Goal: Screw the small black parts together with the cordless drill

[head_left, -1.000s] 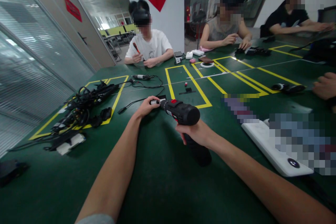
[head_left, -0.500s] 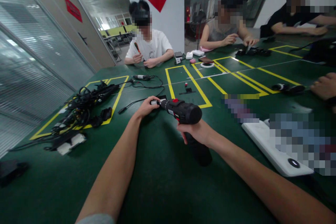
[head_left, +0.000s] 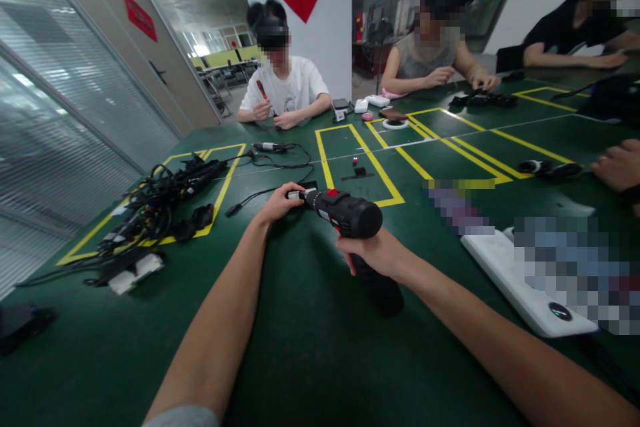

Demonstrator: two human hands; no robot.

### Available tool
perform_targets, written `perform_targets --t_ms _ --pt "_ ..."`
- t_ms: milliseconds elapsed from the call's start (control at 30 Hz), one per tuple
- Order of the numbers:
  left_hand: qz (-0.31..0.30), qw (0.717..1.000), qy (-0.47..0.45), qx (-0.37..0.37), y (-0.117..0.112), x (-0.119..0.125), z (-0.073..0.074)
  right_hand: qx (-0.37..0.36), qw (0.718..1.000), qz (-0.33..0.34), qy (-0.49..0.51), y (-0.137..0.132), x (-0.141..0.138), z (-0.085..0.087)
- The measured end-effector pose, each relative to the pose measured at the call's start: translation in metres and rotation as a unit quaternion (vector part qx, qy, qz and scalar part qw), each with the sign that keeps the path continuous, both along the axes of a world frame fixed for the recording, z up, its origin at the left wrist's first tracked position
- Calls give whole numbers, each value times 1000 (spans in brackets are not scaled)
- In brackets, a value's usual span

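Note:
My right hand is wrapped round the handle of a black cordless drill with a red switch on top. The drill points forward and left, its chuck close to my left hand. The fingers of that left hand are closed on a small black device with a pale label, resting on the green table. A cable with a plug end lies just beyond the left hand. Whether the drill's bit touches the device is hidden by the chuck.
Tangled black cables and a black-and-white part lie at left. Yellow tape outlines areas; small black parts sit in one. A white device lies at right. Across sits a person in a white shirt, holding a screwdriver.
The rear of the drill has shifted very slightly left. My left hand and the device stay in place. At the far right, a person in black has leaned to the right.

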State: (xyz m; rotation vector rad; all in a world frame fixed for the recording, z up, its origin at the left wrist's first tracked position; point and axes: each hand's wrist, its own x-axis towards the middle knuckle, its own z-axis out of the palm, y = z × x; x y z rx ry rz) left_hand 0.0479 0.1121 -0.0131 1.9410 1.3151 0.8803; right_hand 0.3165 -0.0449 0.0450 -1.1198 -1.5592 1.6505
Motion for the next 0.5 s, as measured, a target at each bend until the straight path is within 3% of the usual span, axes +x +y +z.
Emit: perform_targets --t_ms 500 --pt "12 1000 5 -11 -1 0 0 16 999 5 -28 1 -1 -4"
